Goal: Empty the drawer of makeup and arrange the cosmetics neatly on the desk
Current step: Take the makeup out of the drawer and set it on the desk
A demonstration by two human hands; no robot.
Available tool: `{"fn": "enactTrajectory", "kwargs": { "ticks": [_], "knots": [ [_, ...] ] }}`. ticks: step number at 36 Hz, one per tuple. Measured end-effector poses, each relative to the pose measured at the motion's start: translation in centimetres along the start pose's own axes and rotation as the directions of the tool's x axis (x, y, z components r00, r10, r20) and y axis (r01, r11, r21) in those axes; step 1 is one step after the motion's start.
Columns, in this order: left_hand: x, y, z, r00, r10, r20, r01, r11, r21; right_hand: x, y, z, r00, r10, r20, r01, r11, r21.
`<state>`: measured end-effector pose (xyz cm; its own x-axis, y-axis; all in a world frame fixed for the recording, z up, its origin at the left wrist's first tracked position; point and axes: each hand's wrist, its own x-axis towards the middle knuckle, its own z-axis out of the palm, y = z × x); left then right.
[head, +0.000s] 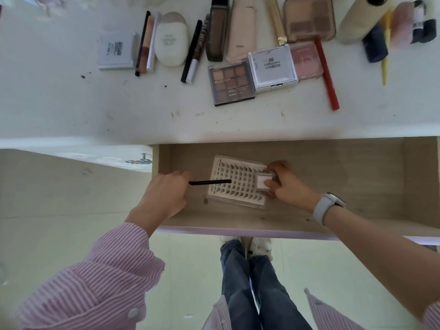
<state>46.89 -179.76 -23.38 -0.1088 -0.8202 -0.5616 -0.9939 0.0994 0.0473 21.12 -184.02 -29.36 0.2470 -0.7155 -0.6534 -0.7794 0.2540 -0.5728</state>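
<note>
A: State the condition of the drawer.

B: The open light-wood drawer (357,177) holds a flat clear-lidded tray of false-lash clusters (234,184), lying tilted near the drawer's middle. Both hands are inside the drawer.

A: Left hand?

B: The left hand (164,194) is curled around the end of a thin black pencil-like stick (210,182). The stick points right, its far end lying over the lash tray.

A: Right hand?

B: The right hand (285,183) pinches a small square clear-and-white case (264,181) at the tray's right edge. A white watch band (325,207) sits on that wrist.

A: Status of the white surface?

B: The white surface (71,103) carries a row of cosmetics: a brown eyeshadow palette with a clear lid (231,83), touching a white square compact (273,66), a pink blush compact (306,60) just beside it, and a red pencil (327,75) along the blush compact's right side. Further left lie a white oval bottle (170,39) and a silver-grey square compact (116,51).
</note>
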Motion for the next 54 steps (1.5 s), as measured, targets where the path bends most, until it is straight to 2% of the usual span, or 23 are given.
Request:
{"fn": "enactTrajectory", "kwargs": {
  "ticks": [5, 8, 11, 18, 23, 28, 32, 42, 46, 50, 54],
  "knots": [
    [2.6, 2.9, 1.9, 0.981, 0.179, -0.073, -0.184, 0.981, -0.063, -0.4, 0.5, -0.6, 0.992, 0.092, -0.085, -0.072, 0.974, 0.214],
    [4.7, 4.7, 2.9, 0.949, 0.275, -0.153, -0.286, 0.957, -0.056, -0.6, 1.0, -0.6, 0.991, 0.098, -0.087, -0.076, 0.971, 0.227],
    [6.4, 6.1, 3.1, 0.931, 0.351, -0.099, -0.352, 0.936, 0.011, -0.7, 1.4, -0.6, 0.994, 0.097, -0.047, -0.084, 0.972, 0.220],
    [8.2, 7.2, 2.3, 0.960, 0.278, 0.037, -0.281, 0.956, 0.091, -0.9, 1.8, -0.9, 0.995, 0.099, -0.028, -0.090, 0.966, 0.241],
    [7.8, 8.2, 2.4, 0.973, 0.218, 0.075, -0.228, 0.962, 0.153, -1.1, 1.5, -0.9, 0.994, 0.113, 0.010, -0.112, 0.958, 0.264],
    [7.6, 8.4, 2.4, 0.976, 0.194, 0.100, -0.197, 0.980, 0.025, -1.4, 1.4, -0.8, 0.991, 0.125, 0.056, -0.137, 0.941, 0.310],
    [8.1, 8.7, 1.5, 0.968, 0.168, 0.189, -0.159, 0.985, -0.061, -1.8, 1.4, -0.8, 0.986, 0.134, 0.099, -0.160, 0.932, 0.327],
    [6.9, 8.6, 0.0, 0.933, 0.249, 0.261, -0.207, 0.962, -0.178, -3.4, 1.6, -1.8, 0.972, 0.045, 0.231, -0.112, 0.952, 0.285],
    [5.6, 8.3, -0.4, 0.935, 0.278, 0.220, -0.239, 0.952, -0.190, -4.4, 1.8, -1.9, 0.969, 0.014, 0.249, -0.092, 0.947, 0.307],
    [3.5, 7.5, -0.7, 0.951, 0.303, 0.053, -0.294, 0.947, -0.132, -5.2, 1.5, -2.7, 0.983, -0.018, 0.184, -0.048, 0.936, 0.348],
    [1.4, 6.0, -1.9, 0.975, 0.217, -0.039, -0.219, 0.943, -0.250, -5.9, -0.6, -4.3, 0.994, -0.090, 0.058, 0.062, 0.923, 0.380]
  ]
}}
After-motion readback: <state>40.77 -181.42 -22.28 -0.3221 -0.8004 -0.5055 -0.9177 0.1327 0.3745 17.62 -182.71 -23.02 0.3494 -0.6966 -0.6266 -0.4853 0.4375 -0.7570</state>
